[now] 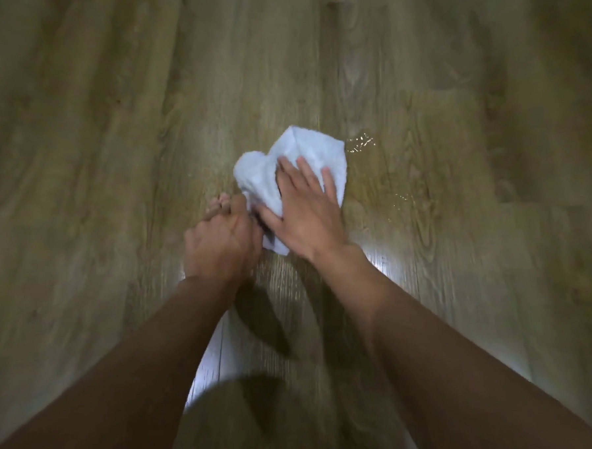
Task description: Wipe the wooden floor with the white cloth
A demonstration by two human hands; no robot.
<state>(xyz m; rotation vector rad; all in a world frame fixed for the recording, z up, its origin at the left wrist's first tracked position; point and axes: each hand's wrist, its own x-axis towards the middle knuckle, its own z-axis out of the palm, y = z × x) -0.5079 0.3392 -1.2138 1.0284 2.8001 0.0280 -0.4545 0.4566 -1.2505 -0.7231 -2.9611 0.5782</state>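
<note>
the white cloth [295, 166] lies bunched on the wooden floor [111, 131]. the right hand [307, 210] presses flat on it, fingers spread. the left hand [220, 238] curls closed at the cloth's near-left edge — pinching it, apparently. water droplets [360, 143] glisten just right of the cloth.

Left hand [220, 242] and right hand [304, 220]: both bare, no gloves, rings or watch visible. Forearms uncovered up to the frame edge; no sleeve in view. Fingers [305, 169] show short nails. Image slightly motion-blurred.
</note>
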